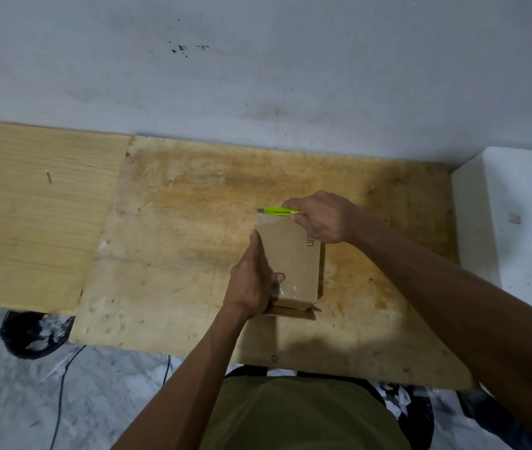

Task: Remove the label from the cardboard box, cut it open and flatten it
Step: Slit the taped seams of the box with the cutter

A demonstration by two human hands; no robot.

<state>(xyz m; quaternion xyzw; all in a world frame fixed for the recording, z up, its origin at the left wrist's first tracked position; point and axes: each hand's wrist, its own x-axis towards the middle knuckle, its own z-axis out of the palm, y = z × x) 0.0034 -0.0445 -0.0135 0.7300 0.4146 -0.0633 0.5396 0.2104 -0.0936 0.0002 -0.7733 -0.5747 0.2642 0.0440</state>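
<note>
**Knife at the far end of the box, left hand bracing the near end**

The cardboard box [293,264] lies flat on the stained plywood worktop [176,241], right of its middle, long axis running from the near edge toward the wall. The right hand [323,219] is clenched round a lime-green utility knife [279,211], held crosswise along the box's far short edge, tip pointing left. So the cut looks set to run across the box's width, square to its long axis. The left hand [253,280] presses down on the box's left side and near end, thumb on the top face, well behind the knife.

Whether the blade is out or touching the clear tape [266,218] at that end cannot be made out. A near flap [290,310] appears already loose. No label is visible; only partly covered printing beside the right hand.
</note>
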